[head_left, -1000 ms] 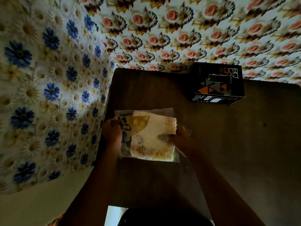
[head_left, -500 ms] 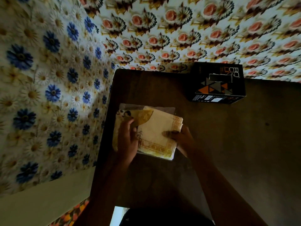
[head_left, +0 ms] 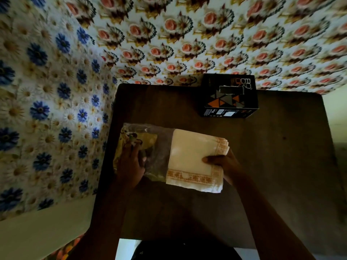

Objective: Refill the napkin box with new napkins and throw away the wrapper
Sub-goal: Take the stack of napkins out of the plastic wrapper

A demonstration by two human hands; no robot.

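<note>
A stack of cream napkins [head_left: 191, 156] with an orange patterned border lies on the dark table [head_left: 272, 166], mostly out of its clear plastic wrapper [head_left: 159, 145]. My right hand [head_left: 223, 162] grips the stack at its right edge, thumb on top. My left hand [head_left: 131, 164] holds the wrapper at its left end, where a yellow printed label shows. The black napkin box [head_left: 229, 98] with orange and grey triangles stands at the table's far edge, apart from both hands, with a slot in its top.
Flowered cloth [head_left: 47, 109] hangs close along the table's left side and behind it. The table's right half is bare dark wood. The near edge of the table sits just in front of my body.
The napkin stack has slid to the right out of the wrapper, pulled by my right hand. My left hand stays on the wrapper's left end, which now looks slack and crumpled.
</note>
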